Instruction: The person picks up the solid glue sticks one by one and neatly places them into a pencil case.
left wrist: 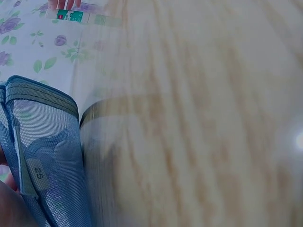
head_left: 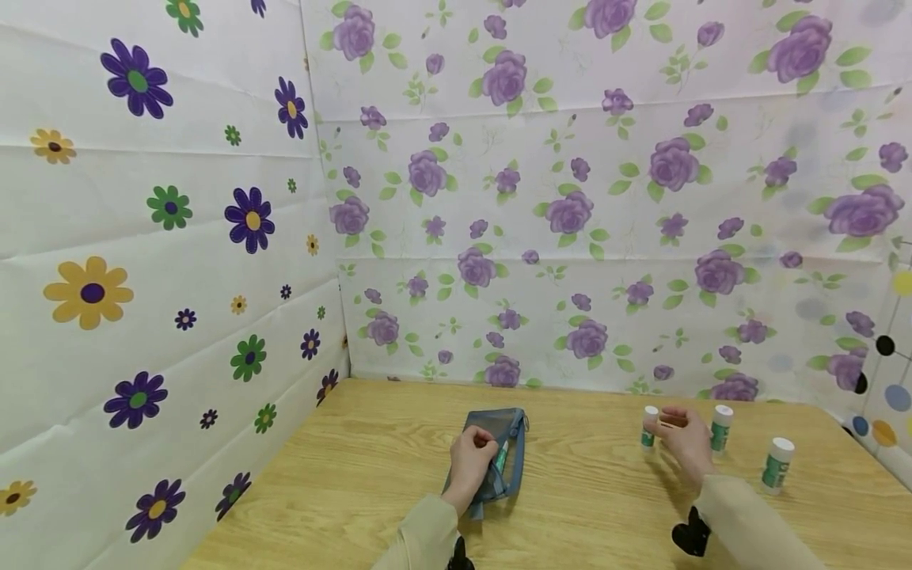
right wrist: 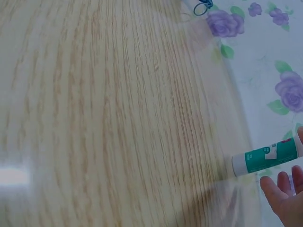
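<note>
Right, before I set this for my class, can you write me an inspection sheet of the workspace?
Surface: wood-grain tabletop.
Job's things: blue mesh pouch, a green-and-white stick showing in it; three white-capped glue sticks standing upright.
Clutter: nothing seen.
Left hand: holds the pouch.
Right hand: at the leftmost glue stick; grip unclear.
Cables: nothing seen.
Surroundings: daisy-print sheet at left, purple-rose sheet behind.
</note>
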`<state>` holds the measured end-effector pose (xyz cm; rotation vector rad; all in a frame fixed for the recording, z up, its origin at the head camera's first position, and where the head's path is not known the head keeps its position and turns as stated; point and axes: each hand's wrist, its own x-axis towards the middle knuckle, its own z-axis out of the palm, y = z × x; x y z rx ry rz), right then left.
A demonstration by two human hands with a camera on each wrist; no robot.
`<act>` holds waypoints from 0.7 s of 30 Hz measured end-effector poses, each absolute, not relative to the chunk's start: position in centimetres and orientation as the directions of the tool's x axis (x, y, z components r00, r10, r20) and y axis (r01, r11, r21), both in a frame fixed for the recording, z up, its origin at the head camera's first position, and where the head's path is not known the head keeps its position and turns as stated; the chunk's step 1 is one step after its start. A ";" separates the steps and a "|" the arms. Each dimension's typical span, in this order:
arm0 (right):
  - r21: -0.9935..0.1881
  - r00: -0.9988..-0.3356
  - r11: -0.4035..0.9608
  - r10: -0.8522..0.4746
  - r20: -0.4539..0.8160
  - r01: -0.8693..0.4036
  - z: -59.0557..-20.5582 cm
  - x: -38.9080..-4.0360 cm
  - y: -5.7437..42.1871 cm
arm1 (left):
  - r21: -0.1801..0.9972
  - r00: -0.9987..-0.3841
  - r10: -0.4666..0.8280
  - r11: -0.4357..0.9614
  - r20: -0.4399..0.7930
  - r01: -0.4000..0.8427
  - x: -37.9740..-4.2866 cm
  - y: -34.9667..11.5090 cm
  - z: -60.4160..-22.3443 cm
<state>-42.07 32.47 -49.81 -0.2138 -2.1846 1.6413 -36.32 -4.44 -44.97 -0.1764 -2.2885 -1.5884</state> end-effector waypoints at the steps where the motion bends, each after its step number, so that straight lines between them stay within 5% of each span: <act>1: -0.951 -0.908 0.287 0.360 0.216 -0.112 -49.9 -42.2 32.5 | 0.883 -0.931 -0.095 0.365 0.352 0.296 -36.3 -4.4 -45.0; 9: -0.983 -0.921 0.164 0.362 0.142 -0.087 -46.8 -39.2 30.5 | 0.878 -0.927 -0.098 0.368 0.363 0.305 -36.4 -4.4 -45.0; 21: -0.984 -0.914 0.131 0.372 0.162 -0.121 -49.0 -41.1 31.1 | 0.879 -0.928 -0.104 0.372 0.359 0.298 -36.4 -4.3 -45.0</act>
